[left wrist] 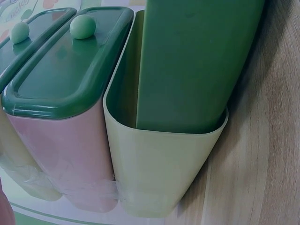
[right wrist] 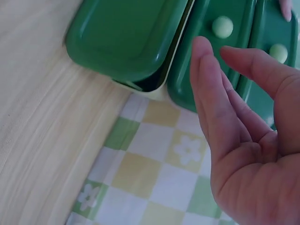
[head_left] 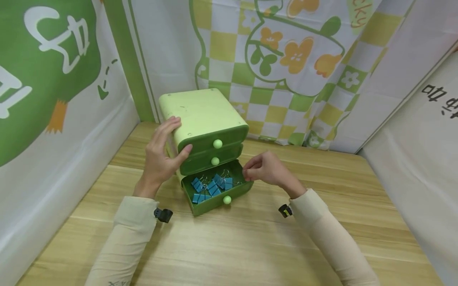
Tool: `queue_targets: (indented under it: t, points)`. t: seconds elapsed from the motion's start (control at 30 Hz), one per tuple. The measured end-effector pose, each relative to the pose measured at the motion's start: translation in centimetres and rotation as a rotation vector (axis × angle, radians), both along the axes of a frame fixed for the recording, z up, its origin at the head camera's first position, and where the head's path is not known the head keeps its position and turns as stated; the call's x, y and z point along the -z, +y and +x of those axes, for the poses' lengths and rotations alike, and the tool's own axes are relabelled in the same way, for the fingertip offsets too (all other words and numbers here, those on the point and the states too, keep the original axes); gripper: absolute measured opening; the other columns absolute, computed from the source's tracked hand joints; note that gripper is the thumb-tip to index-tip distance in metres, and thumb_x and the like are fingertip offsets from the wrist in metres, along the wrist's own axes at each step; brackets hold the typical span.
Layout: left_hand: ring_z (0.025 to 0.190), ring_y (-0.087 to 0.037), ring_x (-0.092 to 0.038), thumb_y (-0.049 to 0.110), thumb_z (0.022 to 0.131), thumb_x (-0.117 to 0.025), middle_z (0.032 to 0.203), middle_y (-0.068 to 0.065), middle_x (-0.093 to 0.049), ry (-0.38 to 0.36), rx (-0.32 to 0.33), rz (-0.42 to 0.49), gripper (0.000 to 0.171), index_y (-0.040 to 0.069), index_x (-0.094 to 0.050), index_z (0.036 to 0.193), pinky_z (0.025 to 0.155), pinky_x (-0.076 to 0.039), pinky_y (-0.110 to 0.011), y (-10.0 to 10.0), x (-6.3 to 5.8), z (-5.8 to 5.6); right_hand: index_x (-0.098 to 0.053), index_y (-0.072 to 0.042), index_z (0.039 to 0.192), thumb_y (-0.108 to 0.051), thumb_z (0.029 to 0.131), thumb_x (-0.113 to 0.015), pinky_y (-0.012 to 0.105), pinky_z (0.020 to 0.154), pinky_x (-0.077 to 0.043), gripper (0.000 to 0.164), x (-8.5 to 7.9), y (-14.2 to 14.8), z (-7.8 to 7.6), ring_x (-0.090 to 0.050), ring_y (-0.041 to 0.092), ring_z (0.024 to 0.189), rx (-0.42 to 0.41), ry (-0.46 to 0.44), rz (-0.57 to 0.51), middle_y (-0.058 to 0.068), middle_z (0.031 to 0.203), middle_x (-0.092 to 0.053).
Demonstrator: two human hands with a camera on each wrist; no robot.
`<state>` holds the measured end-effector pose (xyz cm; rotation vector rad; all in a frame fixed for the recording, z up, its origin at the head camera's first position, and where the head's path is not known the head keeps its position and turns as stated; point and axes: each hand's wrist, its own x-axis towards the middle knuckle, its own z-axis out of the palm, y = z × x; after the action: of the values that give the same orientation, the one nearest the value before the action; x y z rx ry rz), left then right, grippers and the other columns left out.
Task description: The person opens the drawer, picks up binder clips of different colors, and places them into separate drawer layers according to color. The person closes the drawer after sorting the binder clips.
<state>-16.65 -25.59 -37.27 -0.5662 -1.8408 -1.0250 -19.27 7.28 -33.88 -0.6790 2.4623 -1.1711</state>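
A small light-green drawer cabinet (head_left: 204, 107) has three dark-green drawers with round knobs. Its bottom drawer (head_left: 211, 205) is pulled out and holds several blue binder clips (head_left: 213, 188) with silver wire handles. My left hand (head_left: 159, 157) rests against the cabinet's left side, its fingertips at the top edge and its thumb reaching to the front. At the drawer's right edge is my right hand (head_left: 266, 169), fingertips close to the rim. In the right wrist view, the thumb and fingers of that right hand (right wrist: 243, 122) stand apart with nothing visible between them.
The cabinet stands on a wood-grain table (head_left: 222, 246), near a checked, flower-printed curtain (head_left: 264, 95) behind it. White printed panels flank the table left and right. The upper drawer (head_left: 200, 139) and middle drawer (head_left: 200, 162) are closed.
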Motion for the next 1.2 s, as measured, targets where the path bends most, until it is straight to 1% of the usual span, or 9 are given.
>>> queue_targets:
  t: [0.13, 0.23, 0.37, 0.47, 0.53, 0.6, 0.7, 0.8, 1.2]
  points:
    - [0.148, -0.036, -0.051, 0.037, 0.090, -0.072, 0.149, -0.018, -0.062, 0.000, -0.002, -0.001, 0.064, -0.001, -0.061, 0.140, 0.131, -0.038, -0.041, 0.0, 0.0, 0.0, -0.082, -0.002, 0.100, -0.012, 0.094, -0.075, 0.032, 0.070, -0.066, 0.014, 0.1, -0.1, 1.6, -0.078, 0.024, 0.075, -0.052, 0.090, 0.062, 0.007, 0.083, -0.081]
    - [0.148, -0.036, -0.051, 0.035, 0.090, -0.073, 0.150, -0.018, -0.062, 0.000, -0.001, -0.006, 0.063, -0.001, -0.061, 0.141, 0.131, -0.037, -0.041, 0.0, 0.0, 0.0, -0.083, -0.006, 0.098, -0.015, 0.094, -0.076, 0.025, 0.063, -0.060, 0.012, 0.5, -0.5, 3.0, -0.073, 0.011, 0.069, -0.078, 0.133, 0.145, 0.001, 0.080, -0.080]
    - [0.148, -0.036, -0.051, 0.034, 0.090, -0.072, 0.150, -0.018, -0.061, 0.002, -0.002, -0.013, 0.064, -0.002, -0.060, 0.141, 0.131, -0.037, -0.042, -0.1, 0.0, 0.0, -0.084, -0.008, 0.092, -0.017, 0.094, -0.078, 0.020, 0.057, -0.057, 0.011, 1.4, -1.5, 4.8, -0.067, 0.003, 0.063, -0.117, 0.214, 0.219, 0.002, 0.080, -0.080]
    - [0.148, -0.036, -0.051, 0.037, 0.090, -0.072, 0.150, -0.018, -0.061, 0.001, -0.004, -0.013, 0.065, -0.001, -0.060, 0.141, 0.131, -0.037, -0.042, -0.1, 0.0, 0.0, -0.083, -0.007, 0.082, -0.018, 0.093, -0.079, 0.015, 0.049, -0.048, 0.016, 2.5, -2.4, 5.7, -0.057, -0.001, 0.055, -0.140, 0.277, 0.234, 0.001, 0.073, -0.077]
    - [0.148, -0.036, -0.051, 0.037, 0.091, -0.072, 0.150, -0.018, -0.061, 0.000, -0.005, -0.013, 0.064, -0.001, -0.061, 0.141, 0.131, -0.037, -0.042, -0.1, 0.0, 0.0, -0.080, -0.007, 0.074, -0.019, 0.094, -0.079, 0.014, 0.046, -0.038, 0.023, 3.4, -2.9, 6.1, -0.046, -0.002, 0.051, -0.143, 0.300, 0.243, -0.005, 0.061, -0.068]
    - [0.148, -0.036, -0.051, 0.037, 0.090, -0.072, 0.150, -0.018, -0.062, 0.000, -0.007, -0.014, 0.064, -0.001, -0.061, 0.141, 0.131, -0.037, -0.042, -0.1, 0.0, 0.0, -0.074, -0.008, 0.064, -0.018, 0.093, -0.079, 0.015, 0.044, -0.028, 0.031, 4.2, -3.4, 6.3, -0.036, -0.001, 0.047, -0.142, 0.304, 0.243, -0.009, 0.051, -0.053]
    - [0.148, -0.036, -0.051, 0.035, 0.090, -0.073, 0.150, -0.018, -0.062, 0.002, -0.005, -0.013, 0.064, -0.001, -0.061, 0.141, 0.131, -0.037, -0.042, 0.0, -0.1, 0.1, -0.060, -0.010, 0.055, -0.017, 0.093, -0.079, 0.015, 0.042, -0.022, 0.043, 5.1, -3.9, 6.6, -0.029, -0.002, 0.044, -0.128, 0.315, 0.247, -0.013, 0.048, -0.035]
    - [0.148, -0.036, -0.051, 0.034, 0.089, -0.073, 0.150, -0.018, -0.062, 0.003, -0.002, -0.015, 0.064, -0.001, -0.061, 0.141, 0.131, -0.037, -0.041, 0.0, 0.0, 0.0, -0.052, -0.014, 0.053, -0.016, 0.093, -0.079, 0.013, 0.040, -0.021, 0.048, 5.7, -4.2, 6.7, -0.028, -0.002, 0.041, -0.107, 0.324, 0.247, -0.014, 0.046, -0.032]
    - [0.147, -0.037, -0.051, 0.034, 0.090, -0.072, 0.150, -0.019, -0.062, 0.009, -0.005, -0.015, 0.064, -0.002, -0.060, 0.142, 0.131, -0.037, -0.042, 0.0, 0.0, 0.0, -0.046, -0.019, 0.050, -0.018, 0.093, -0.079, 0.014, 0.041, -0.018, 0.054, 5.5, -5.1, 6.1, -0.024, -0.003, 0.042, -0.082, 0.362, 0.247, -0.014, 0.046, -0.029]
